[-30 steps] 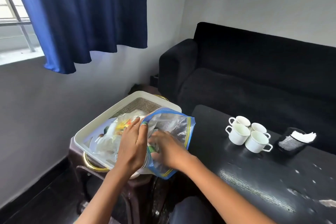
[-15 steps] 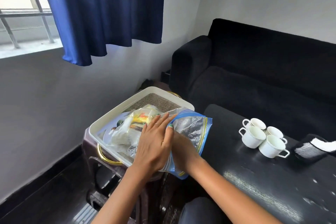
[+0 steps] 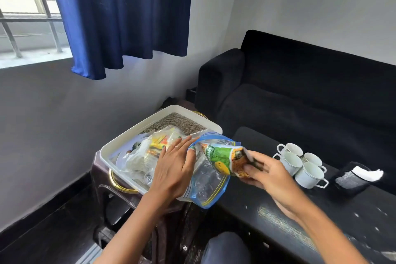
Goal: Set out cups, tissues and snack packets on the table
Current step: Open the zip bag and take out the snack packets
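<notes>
My right hand (image 3: 264,171) grips a green and orange snack packet (image 3: 227,158), half out of a clear zip bag with a blue rim (image 3: 209,184). My left hand (image 3: 174,168) lies flat on that bag's mouth with straight fingers, thumb tucked under the rim. The bag rests on the edge of a white tray (image 3: 120,146) holding more clear bags of packets (image 3: 150,152). White cups (image 3: 300,165), several in a cluster, stand on the dark table (image 3: 321,227). A black holder with white tissues (image 3: 357,178) sits to their right.
The tray sits on a dark brown stool with gold rings (image 3: 120,184) left of the table. A black sofa (image 3: 310,96) runs behind the table. A blue curtain (image 3: 122,17) hangs by the window at upper left. My knee (image 3: 225,248) is below.
My right hand has come out of the zip bag to the right, drawing the green snack packet with it. My left hand stays on the bag's mouth. The camera has tilted.
</notes>
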Demonstrator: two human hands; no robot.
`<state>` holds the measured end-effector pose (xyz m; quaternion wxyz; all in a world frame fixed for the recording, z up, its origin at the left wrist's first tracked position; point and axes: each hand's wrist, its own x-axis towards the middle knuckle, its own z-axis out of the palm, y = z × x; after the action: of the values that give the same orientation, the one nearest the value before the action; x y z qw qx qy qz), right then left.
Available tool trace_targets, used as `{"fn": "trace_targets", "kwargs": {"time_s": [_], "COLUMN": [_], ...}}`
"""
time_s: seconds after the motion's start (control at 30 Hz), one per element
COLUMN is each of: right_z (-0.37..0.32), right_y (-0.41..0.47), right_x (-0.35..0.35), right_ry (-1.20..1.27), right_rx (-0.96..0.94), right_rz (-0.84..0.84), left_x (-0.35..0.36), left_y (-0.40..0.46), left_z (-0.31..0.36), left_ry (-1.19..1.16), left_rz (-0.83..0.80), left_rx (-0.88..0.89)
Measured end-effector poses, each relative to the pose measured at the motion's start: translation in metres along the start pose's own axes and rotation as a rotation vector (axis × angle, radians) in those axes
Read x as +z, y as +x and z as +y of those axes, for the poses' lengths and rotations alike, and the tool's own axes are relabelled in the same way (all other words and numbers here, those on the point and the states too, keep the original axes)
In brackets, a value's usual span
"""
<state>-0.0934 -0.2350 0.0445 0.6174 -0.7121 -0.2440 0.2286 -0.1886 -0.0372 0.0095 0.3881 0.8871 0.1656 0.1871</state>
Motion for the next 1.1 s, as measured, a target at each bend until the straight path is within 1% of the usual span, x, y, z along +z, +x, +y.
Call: {"fn": "trace_targets", "kwargs": {"time_s": [0.13,0.27,0.43,0.57,0.63,0.7,0.83,1.1], "right_z": [-0.013,-0.027,-0.038,-0.03,-0.024,-0.015,0.007,0.038], "right_y": [-0.01,-0.004,0.028,0.071,0.096,0.121,0.16,0.204], "right_x": [-0.026,-0.039,-0.036,-0.026,-0.019,-0.01,0.013,0.054], "right_ry": [0.253,0.46,0.579,0.657,0.638,0.55,0.423,0.434], "right_rx": [0.06,0.045,0.018,0.099,0.174,0.257,0.399,0.535], "right_rz": [-0.026,-0.023,0.024,0.115,0.168,0.214,0.222,0.288], "left_x": [0.0,0.001,0.002,0.002,0.004,0.005,0.006,0.01], "left_y": [0.0,0.001,0.0,0.001,0.001,0.0,-0.003,-0.007], "left_z": [-0.002,-0.003,-0.003,-0.004,-0.004,-0.002,0.003,0.004], "left_ry": [0.017,0.061,0.123,0.16,0.189,0.203,0.198,0.241], "left_rz": [-0.011,-0.037,-0.072,-0.072,-0.087,-0.096,-0.091,-0.151], "left_rx": [-0.027,-0.044,-0.027,-0.023,-0.031,-0.035,-0.065,-0.094]}}
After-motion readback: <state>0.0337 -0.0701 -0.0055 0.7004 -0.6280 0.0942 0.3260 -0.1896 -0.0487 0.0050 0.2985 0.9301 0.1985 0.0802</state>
